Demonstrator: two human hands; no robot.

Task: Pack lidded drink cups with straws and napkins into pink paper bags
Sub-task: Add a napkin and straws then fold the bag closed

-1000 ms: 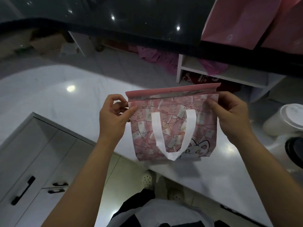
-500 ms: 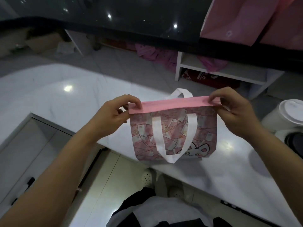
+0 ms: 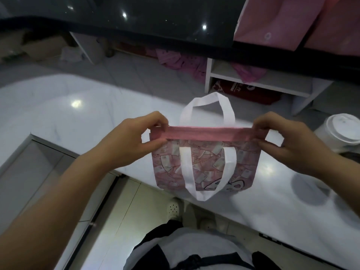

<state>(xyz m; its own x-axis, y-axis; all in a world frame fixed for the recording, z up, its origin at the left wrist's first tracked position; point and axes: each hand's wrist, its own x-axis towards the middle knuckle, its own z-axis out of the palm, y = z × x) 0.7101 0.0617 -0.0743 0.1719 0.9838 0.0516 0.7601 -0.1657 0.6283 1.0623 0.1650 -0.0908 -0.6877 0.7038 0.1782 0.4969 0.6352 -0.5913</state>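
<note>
- The left grip (image 3: 134, 145) is pinching the pink bag (image 3: 206, 166) at its top left corner.
- The right grip (image 3: 292, 147) is pinching its top right corner.
- The pink bag is hanging over the bench's (image 3: 58, 106) near edge.

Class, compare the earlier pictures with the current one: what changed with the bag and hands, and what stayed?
On the pink bag, the rear handle has flipped up above the rim, whose top edge now shows as a plain pink band. The left hand and right hand still pinch the top corners, the front handle still hangs down, and the lidded cup stays put.
</note>
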